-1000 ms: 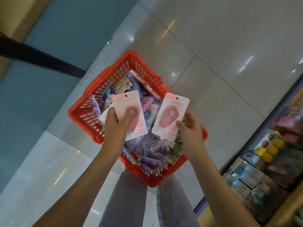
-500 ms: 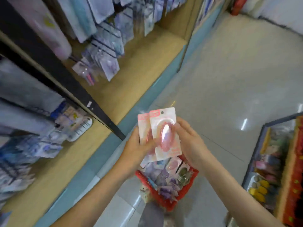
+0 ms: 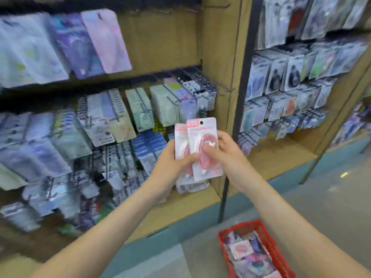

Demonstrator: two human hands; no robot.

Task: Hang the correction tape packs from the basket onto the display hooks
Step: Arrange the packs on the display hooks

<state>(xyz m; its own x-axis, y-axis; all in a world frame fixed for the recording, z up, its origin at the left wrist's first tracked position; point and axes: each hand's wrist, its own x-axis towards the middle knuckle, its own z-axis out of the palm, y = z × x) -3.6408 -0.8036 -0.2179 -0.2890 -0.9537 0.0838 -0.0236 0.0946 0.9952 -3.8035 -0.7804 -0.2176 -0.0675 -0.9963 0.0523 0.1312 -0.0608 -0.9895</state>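
Left hand (image 3: 170, 163): raised forward, gripped rear pink pack (image 3: 180, 135).
Right hand (image 3: 228, 153): thumb pinched front pink pack (image 3: 202, 129).
Label writing: too blurred to read.

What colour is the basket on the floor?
The basket is red, best seen in the head view.
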